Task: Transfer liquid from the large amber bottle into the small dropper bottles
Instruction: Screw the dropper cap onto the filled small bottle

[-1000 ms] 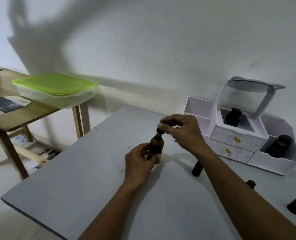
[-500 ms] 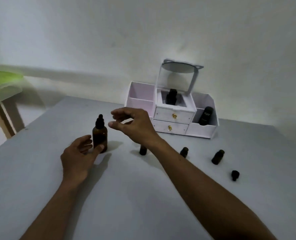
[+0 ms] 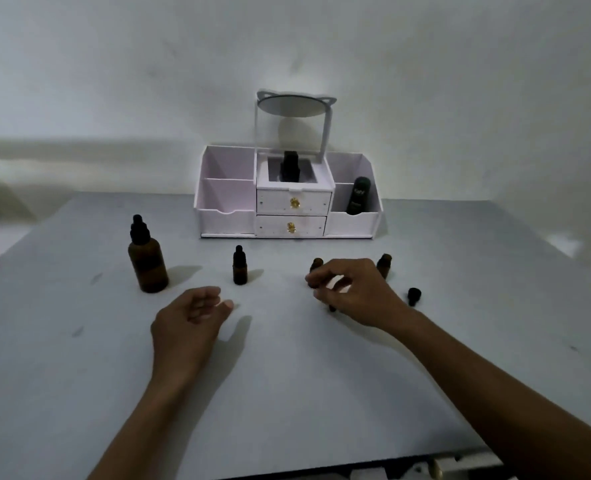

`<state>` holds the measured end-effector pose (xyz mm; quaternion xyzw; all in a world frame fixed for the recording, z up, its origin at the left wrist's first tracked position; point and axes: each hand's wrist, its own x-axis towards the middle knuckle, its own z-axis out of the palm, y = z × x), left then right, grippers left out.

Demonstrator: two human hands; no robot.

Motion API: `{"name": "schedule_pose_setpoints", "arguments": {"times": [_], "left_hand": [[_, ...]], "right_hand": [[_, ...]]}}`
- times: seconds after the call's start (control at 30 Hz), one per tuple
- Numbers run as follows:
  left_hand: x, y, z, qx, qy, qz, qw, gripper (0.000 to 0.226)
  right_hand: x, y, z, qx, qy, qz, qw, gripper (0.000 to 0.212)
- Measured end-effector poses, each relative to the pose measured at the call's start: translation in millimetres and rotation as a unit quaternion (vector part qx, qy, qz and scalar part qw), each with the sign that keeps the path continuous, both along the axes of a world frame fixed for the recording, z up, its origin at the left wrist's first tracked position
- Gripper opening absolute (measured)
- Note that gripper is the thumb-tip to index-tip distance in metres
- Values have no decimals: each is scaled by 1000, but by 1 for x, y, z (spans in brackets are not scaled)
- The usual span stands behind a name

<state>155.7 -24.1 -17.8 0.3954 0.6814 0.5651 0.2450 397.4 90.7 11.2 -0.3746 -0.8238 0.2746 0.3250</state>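
Head view: the large amber bottle (image 3: 147, 261) stands capped at 10 o'clock on the table (image 3: 79, 358), and 1 capped small dropper bottle (image 3: 239, 266) stands at 11 o'clock. At 1 o'clock stand the near open bottle (image 3: 316, 264) and the far open bottle (image 3: 384, 265), with 1 loose cap (image 3: 414, 295) beside them. The left hand (image 3: 190, 320) rests loosely curled, holding nothing. The right hand (image 3: 353, 292) curls over a dark piece (image 3: 332, 308); a grip cannot be confirmed. Judgement: 1 bottle appears finished and 2 remain to be filled and capped. Fill levels are not visible.
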Motion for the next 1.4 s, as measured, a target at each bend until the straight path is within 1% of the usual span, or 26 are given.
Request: {"name": "schedule_pose_setpoints", "arguments": {"times": [0.1,0.2,0.27,0.33,0.4,0.47,0.5,0.53,0.6,0.67,0.7,0.77,0.8,0.87,0.93,1.0,1.17,1.3,1.4], "left_hand": [[30,14,-2,-8,15,-45,999,25],[51,30,-4,-10,17,-69,997,27],[61,41,-5,-8,19,-79,997,29],[66,51,-6,-9,27,-88,996,32],[69,60,-7,-9,33,-92,995,34],[71,67,-8,-5,34,-98,995,35],[72,70,-9,-1,33,-103,994,36],[73,73,-10,3,31,-110,993,37],[75,81,-10,5,26,-126,992,41],[77,89,-9,1,23,-143,989,45],[78,94,-9,-1,26,-150,988,47],[80,102,-8,0,34,-154,987,54],[82,106,-8,-2,43,-155,987,61],[85,114,-10,-21,66,-158,985,71],[88,119,-12,-40,104,-161,981,71],[89,122,-15,-44,130,-161,977,66],[87,125,-20,-25,151,-158,976,52],[85,124,-21,-10,167,-162,973,41],[84,123,-21,10,165,-170,971,37]], "right_hand": [[22,6,-12,10,-51,-9,999,40],[31,10,-19,23,-141,-10,990,48],[34,10,-20,38,-198,2,979,44],[35,7,-19,51,-233,17,971,36],[38,7,-21,66,-256,34,964,30],[41,11,-25,75,-256,39,963,28],[43,14,-25,73,-235,35,969,28],[44,17,-25,68,-195,22,978,27],[44,27,-20,68,-46,-29,996,25],[38,35,-7,53,109,-100,987,24],[33,38,0,30,167,-124,978,23],[20,44,9,-25,252,-132,958,21],[14,47,10,-42,274,-132,952,21],[2,53,8,-55,288,-130,947,22],[-5,57,1,-63,304,-124,942,19],[-8,59,-8,-65,306,-128,941,20],[-7,61,-19,-64,305,-127,942,20],[-6,59,-20,-47,271,-131,952,25],[-5,58,-22,-44,257,-122,958,22]]}}
